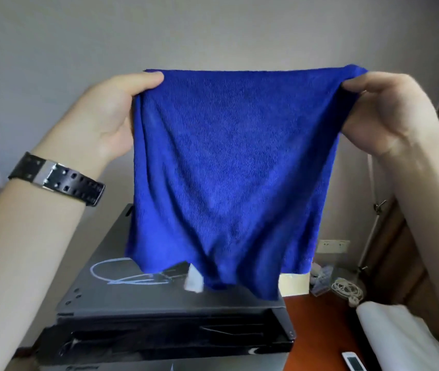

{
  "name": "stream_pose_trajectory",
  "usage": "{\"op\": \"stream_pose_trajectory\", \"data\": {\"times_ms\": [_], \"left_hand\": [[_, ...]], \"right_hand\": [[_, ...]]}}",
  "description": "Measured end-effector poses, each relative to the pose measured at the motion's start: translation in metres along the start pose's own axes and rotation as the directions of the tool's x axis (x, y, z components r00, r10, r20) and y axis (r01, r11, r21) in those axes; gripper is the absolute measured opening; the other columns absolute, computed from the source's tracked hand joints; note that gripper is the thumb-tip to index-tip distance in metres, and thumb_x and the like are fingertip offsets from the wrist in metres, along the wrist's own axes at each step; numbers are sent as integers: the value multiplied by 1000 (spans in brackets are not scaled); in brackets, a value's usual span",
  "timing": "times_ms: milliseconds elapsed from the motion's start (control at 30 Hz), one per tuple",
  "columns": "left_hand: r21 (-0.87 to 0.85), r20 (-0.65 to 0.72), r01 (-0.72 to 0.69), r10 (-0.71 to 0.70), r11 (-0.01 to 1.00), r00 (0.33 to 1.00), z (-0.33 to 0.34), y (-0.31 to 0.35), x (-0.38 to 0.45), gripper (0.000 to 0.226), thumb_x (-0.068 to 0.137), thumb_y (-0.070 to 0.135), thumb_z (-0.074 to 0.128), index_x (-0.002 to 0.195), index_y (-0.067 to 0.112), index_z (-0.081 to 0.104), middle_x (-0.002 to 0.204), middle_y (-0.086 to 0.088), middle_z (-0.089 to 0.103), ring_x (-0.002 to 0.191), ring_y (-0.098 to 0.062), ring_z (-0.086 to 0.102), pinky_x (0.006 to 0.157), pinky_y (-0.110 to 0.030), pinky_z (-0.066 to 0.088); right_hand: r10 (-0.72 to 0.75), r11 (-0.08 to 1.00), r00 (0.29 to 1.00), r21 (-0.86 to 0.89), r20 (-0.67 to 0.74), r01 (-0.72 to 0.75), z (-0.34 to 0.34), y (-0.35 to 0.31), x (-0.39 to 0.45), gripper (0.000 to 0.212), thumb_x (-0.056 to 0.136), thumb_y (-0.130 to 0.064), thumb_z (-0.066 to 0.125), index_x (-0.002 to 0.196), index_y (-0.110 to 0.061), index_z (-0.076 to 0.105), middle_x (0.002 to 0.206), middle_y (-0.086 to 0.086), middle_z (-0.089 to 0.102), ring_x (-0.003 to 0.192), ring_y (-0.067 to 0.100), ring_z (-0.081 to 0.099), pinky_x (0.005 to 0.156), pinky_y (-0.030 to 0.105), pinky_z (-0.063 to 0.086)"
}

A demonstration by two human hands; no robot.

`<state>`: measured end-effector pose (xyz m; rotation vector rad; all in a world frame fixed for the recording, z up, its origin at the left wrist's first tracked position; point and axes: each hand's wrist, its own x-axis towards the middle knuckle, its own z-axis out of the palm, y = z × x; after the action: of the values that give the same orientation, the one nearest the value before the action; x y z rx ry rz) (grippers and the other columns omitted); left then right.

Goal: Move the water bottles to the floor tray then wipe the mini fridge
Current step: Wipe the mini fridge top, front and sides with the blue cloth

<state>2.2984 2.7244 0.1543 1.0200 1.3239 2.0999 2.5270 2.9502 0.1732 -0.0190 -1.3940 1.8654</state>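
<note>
A blue cloth (229, 167) hangs spread out in the air in front of me, with a small white tag at its lower edge. My left hand (111, 111) pinches its upper left corner and my right hand (384, 113) pinches its upper right corner. Below the cloth stands the dark mini fridge (159, 311); its flat top bears white scribbled marks. No water bottles or floor tray are in view.
A wooden table (317, 325) lies right of the fridge, with a remote (353, 361) on it, a coiled white cable (345, 286) and small clutter at its back. A white pillow-like thing (405, 336) sits at lower right. A wall socket (333, 246) is behind.
</note>
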Motion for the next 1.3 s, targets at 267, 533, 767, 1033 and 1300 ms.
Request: {"op": "stream_pose_trajectory", "data": {"times_ms": [267, 533, 767, 1033, 1300], "left_hand": [[-49, -86, -367, 362, 929, 928, 4, -16, -9, 11, 98, 10, 54, 106, 10, 60, 112, -11, 68, 102, -21, 68, 87, -34, 55], [37, -60, -477, 478, 878, 876, 24, -2, -31, 19, 98, 12, 51, 116, 8, 57, 110, -7, 65, 107, -26, 65, 99, -47, 52], [301, -129, -394, 447, 868, 885, 64, -60, -39, 23, 89, 9, 56, 110, 12, 62, 101, -7, 69, 95, -21, 66, 90, -36, 55], [797, -69, 118, -106, 593, 992, 74, -188, -67, 44, 94, 42, 49, 129, 14, 49, 134, -8, 54, 123, -24, 51, 99, -31, 39], [927, -78, -58, 342, 370, 937, -29, -200, -163, 33, 89, 41, 49, 101, 23, 73, 122, 9, 65, 116, -13, 59, 104, -24, 38]], "right_hand": [[-31, 942, 976, -321, 216, 101, 5, 16, -2, 44, 62, 23, 47, 95, -7, 46, 93, 14, 49, 92, 31, 55, 101, 41, 46], [-234, 660, 951, -686, 200, 307, 11, 18, -12, 115, 54, 5, 62, 155, -29, 19, 142, 15, 45, 124, 26, 55, 102, 45, 48], [-336, 403, 936, -883, 102, 241, 20, 114, -8, 59, 77, -2, 62, 133, -21, 54, 93, 1, 62, 79, 15, 58, 77, 30, 50], [236, 580, 969, -789, -72, -200, -5, 242, -101, 8, 90, -16, 53, 86, -22, 55, 77, -10, 62, 75, -5, 59, 64, 10, 44], [443, 419, 881, -907, 164, -42, -14, 275, -106, 56, 89, -67, 38, 142, -50, 39, 160, -25, 25, 151, -2, 8, 126, 43, 6]]}}
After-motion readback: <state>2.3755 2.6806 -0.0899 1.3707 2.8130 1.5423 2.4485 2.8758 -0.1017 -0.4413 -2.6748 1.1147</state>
